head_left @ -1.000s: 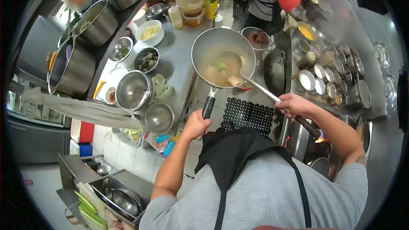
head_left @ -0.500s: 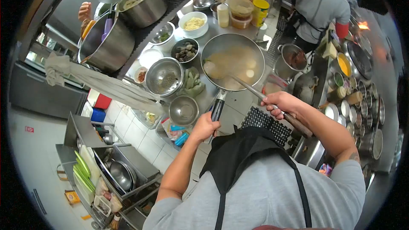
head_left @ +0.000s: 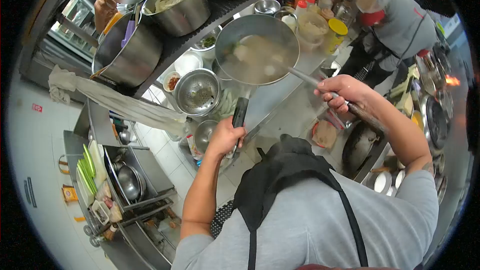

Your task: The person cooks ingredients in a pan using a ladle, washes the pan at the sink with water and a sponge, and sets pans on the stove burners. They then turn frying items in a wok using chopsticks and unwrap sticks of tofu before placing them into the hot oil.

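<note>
The person's left hand [head_left: 227,136] was closed around the black handle [head_left: 240,111] of a wide pan [head_left: 259,24], which was held out over the edge of the tabletop [head_left: 287,97]; whether its base touched anything could not be told. Cloudy soup [head_left: 262,52] with pale pieces lay in the pan. The right hand [head_left: 341,93] was wrapped around the long shaft of a ladle [head_left: 303,76], whose far end reached over the rim into the soup, its bowl hidden from sight. Just beside the pan, on the tabletop, stood a metal strainer [head_left: 198,92], with a small dish of red flakes [head_left: 172,81] and a white plate [head_left: 188,62] near it. A bunched green cloth [head_left: 230,101] lay next to the strainer, and a smaller metal bowl [head_left: 204,135] was close to the left hand. Past the pan stood sauce bottles [head_left: 301,7] and a tub with a yellow lid [head_left: 338,27]. Big pots [head_left: 177,12] lined the shelf above the tabletop. A co-worker in a grey shirt [head_left: 407,25] bent forward at the upper right, near a flame [head_left: 452,80].
</note>
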Demonstrator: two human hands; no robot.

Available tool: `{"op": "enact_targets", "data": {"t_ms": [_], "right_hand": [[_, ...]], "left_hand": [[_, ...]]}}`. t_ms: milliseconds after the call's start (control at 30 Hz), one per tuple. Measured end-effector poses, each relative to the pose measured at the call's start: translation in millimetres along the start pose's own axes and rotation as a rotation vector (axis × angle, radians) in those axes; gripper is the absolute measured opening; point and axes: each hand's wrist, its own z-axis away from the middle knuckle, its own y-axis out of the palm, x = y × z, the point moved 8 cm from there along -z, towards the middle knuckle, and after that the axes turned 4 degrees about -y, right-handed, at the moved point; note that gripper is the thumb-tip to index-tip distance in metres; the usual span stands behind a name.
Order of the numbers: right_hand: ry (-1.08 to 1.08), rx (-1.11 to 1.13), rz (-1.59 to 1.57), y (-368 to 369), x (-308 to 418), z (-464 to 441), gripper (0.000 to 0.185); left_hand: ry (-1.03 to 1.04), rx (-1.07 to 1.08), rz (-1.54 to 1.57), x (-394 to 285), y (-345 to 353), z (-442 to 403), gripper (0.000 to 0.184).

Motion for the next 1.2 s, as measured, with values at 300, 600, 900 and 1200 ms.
{"op": "enact_targets", "data": {"t_ms": [300,600,900,1200], "right_hand": [[0.012,0.07,0.102,-57.4,105.0,-40.7,0.019],[0.06,0.197,0.084,-94.5,175.2,-76.8,0.019],[0.015,0.211,0.098,-126.2,198.2,-135.7,0.021],[-0.337,0.21,0.6,-139.5,171.2,-241.3,0.008]], "left_hand": [[-0.004,-0.24,0.059,-32.7,32.4,-65.4,0.019],[-0.015,-0.356,0.079,-22.9,55.9,-101.1,0.02],[-0.127,-0.455,0.167,1.4,95.2,-46.4,0.017],[-0.159,-0.558,0.322,25.5,115.4,9.2,0.019]]}}
